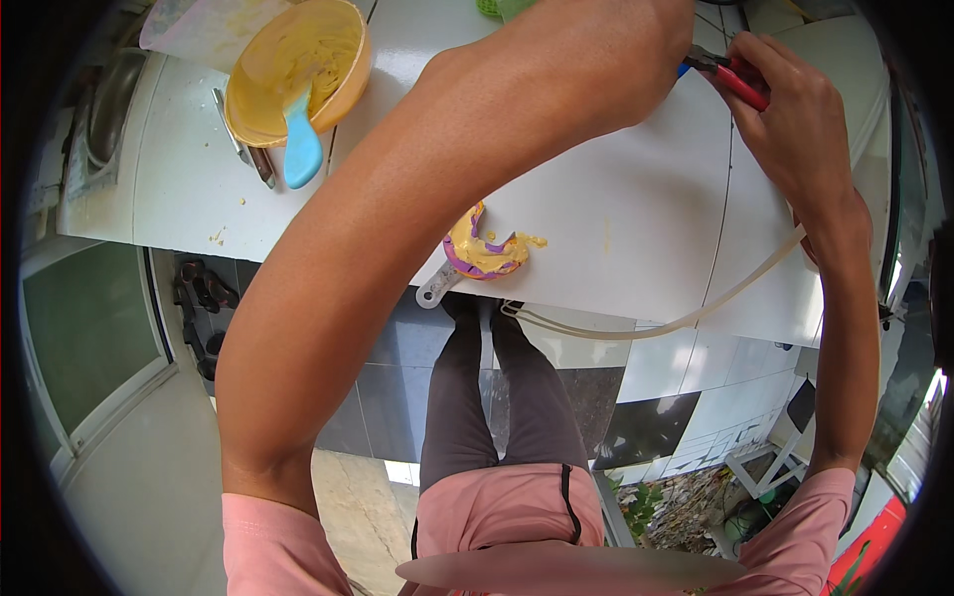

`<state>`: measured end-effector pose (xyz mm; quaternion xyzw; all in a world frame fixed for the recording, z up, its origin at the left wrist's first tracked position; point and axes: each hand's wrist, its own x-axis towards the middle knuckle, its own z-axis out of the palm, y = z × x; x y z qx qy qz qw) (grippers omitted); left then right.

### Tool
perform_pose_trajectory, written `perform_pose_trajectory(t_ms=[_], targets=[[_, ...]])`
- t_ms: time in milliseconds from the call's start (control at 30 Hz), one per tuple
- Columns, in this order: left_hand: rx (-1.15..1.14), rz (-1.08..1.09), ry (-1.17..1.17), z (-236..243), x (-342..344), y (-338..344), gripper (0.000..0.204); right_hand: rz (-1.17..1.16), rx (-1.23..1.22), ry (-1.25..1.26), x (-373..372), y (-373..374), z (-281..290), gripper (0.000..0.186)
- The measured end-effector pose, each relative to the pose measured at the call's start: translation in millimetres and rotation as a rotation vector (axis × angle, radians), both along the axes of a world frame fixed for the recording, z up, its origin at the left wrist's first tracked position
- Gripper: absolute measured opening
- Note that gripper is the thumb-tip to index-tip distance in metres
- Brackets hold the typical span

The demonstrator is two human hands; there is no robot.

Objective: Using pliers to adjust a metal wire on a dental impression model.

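Red-handled pliers (737, 81) are gripped in my right hand (795, 114), at the upper right over the white table. My left arm reaches across to the pliers' dark jaws. My left hand (646, 45) is curled beside them, its fingers mostly hidden behind its back. A bit of blue (683, 70) shows between hand and jaws; I cannot tell what it belongs to. Along the near table edge runs a pale flexible tube (686, 320), passing up to my right forearm. Below my left forearm lies a purple round tool (484, 260) with a grey handle, smeared with yellow paste.
At the upper left stands a yellow bowl (248, 99) smeared with paste, a light-blue spatula (302, 149) leaning in it. Knife-like tools (260, 167) lie beside it. A green item (489, 7) sits at the top edge. The white table (636, 199) ends just before my legs.
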<state>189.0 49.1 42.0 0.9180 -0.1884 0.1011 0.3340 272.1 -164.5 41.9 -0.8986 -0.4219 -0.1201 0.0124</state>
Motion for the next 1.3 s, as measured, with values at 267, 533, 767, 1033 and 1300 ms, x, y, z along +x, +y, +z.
perform_pose_trajectory(t_ms=[267,533,767,1033,1300], targets=[[-0.007,-0.039,0.073,-16,17,-3,0.011,-0.042,-0.043,0.019,-4,0,-1,0.020],[-0.003,-0.085,-0.079,-19,17,-7,0.011,-0.064,-0.056,0.022,3,-2,-4,0.018],[-0.901,0.405,0.132,-13,-22,-23,0.022,-0.348,0.168,0.183,-47,-8,15,0.041],[-1.991,0.296,0.531,-12,-111,-66,0.013,-0.250,0.771,0.620,-156,16,-12,0.031],[-2.014,0.323,0.433,-19,-116,-81,0.013,-0.262,0.736,0.540,-166,18,-27,0.034]])
